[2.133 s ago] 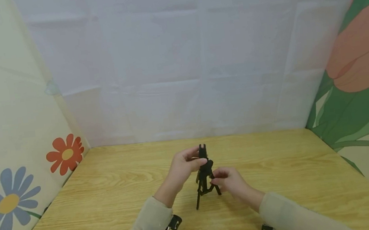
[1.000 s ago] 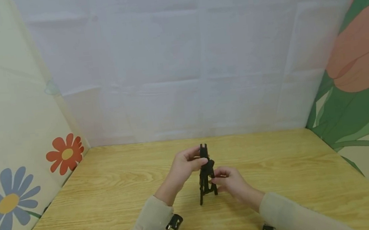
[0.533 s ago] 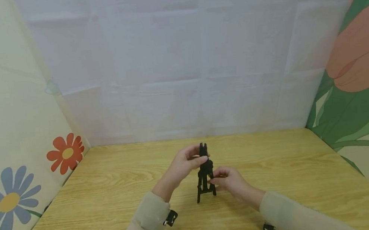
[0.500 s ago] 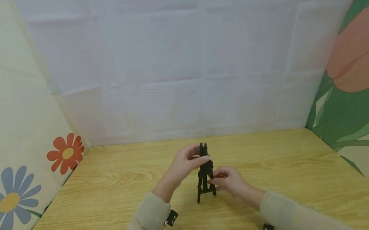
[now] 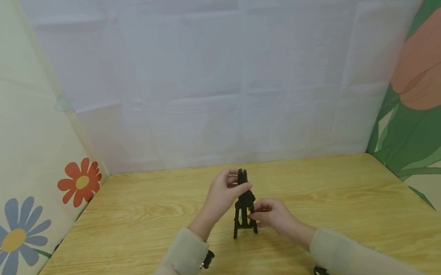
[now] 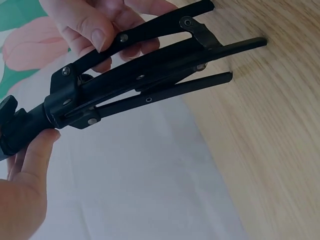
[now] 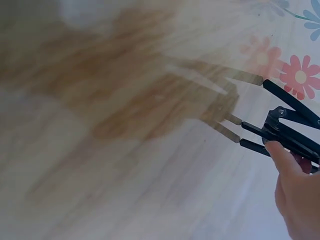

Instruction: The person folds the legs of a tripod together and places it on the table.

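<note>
A small black tripod (image 5: 244,199) stands upright near the middle of the table, its legs only partly spread. My left hand (image 5: 221,194) grips its upper section, thumb across the near side and fingers behind. Lower down, my right hand (image 5: 275,215) pinches one leg between thumb and fingers. The left wrist view shows the hinged legs (image 6: 170,92), joined by riveted braces to a central column, with the right thumb (image 6: 97,40) on one of them. In the right wrist view, the leg tips (image 7: 241,142) meet their dark reflections on the tabletop.
The wood-grain table (image 5: 132,218) is bounded by a white sheet (image 5: 199,90) at the back. Flower-printed panels stand at the left (image 5: 10,132) and right (image 5: 426,134). A small black device (image 5: 207,260) sits at the left wrist, another (image 5: 322,274) at the right.
The tripod's legs have drawn closer together and its feet have shifted slightly away from me. My left hand has moved a little up the tripod; the right hand has barely moved.
</note>
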`<action>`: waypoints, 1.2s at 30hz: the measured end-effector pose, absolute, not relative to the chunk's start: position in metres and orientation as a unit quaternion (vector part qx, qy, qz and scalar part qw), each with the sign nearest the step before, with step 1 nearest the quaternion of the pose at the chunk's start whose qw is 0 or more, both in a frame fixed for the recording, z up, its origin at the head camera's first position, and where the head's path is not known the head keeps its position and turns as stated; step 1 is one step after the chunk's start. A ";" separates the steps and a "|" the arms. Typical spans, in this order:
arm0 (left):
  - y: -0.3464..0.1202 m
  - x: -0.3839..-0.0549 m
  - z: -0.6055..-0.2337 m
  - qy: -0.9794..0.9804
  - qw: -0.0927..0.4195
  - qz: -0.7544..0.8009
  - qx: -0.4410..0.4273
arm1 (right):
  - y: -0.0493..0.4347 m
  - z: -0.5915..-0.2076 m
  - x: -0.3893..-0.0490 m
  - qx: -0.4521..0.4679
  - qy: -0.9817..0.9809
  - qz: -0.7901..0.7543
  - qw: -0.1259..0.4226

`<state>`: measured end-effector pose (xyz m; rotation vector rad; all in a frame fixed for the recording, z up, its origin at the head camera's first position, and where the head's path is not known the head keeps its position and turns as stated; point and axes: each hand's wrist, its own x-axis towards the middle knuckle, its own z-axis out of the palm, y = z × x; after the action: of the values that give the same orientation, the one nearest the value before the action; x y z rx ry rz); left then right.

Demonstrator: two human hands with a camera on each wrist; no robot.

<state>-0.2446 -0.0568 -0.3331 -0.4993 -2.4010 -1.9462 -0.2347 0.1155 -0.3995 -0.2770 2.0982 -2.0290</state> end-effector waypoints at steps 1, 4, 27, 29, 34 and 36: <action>-0.057 -0.245 -0.333 -0.763 0.002 -0.626 -0.159 | 0.115 -0.399 -0.234 -0.092 0.713 -0.687 0.103; -0.059 -0.245 -0.333 -0.756 -0.005 -0.635 -0.159 | 0.113 -0.398 -0.234 -0.085 0.718 -0.684 0.098; -0.078 -0.260 -0.336 -0.710 -0.082 -0.647 -0.263 | 0.117 -0.400 -0.248 -0.158 0.818 -0.544 0.101; -0.079 -0.262 -0.336 -0.703 -0.091 -0.648 -0.278 | 0.118 -0.400 -0.250 -0.184 0.813 -0.538 0.123; -0.081 -0.266 -0.336 -0.692 -0.104 -0.646 -0.306 | 0.118 -0.402 -0.255 -0.227 0.806 -0.522 0.166; -0.082 -0.267 -0.336 -0.690 -0.107 -0.643 -0.313 | 0.117 -0.404 -0.258 -0.245 0.805 -0.512 0.172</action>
<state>-0.2669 -0.0823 -0.3363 -1.0578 -2.3301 -2.1711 -0.2580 0.1175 -0.4036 -0.6948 2.2857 -1.4519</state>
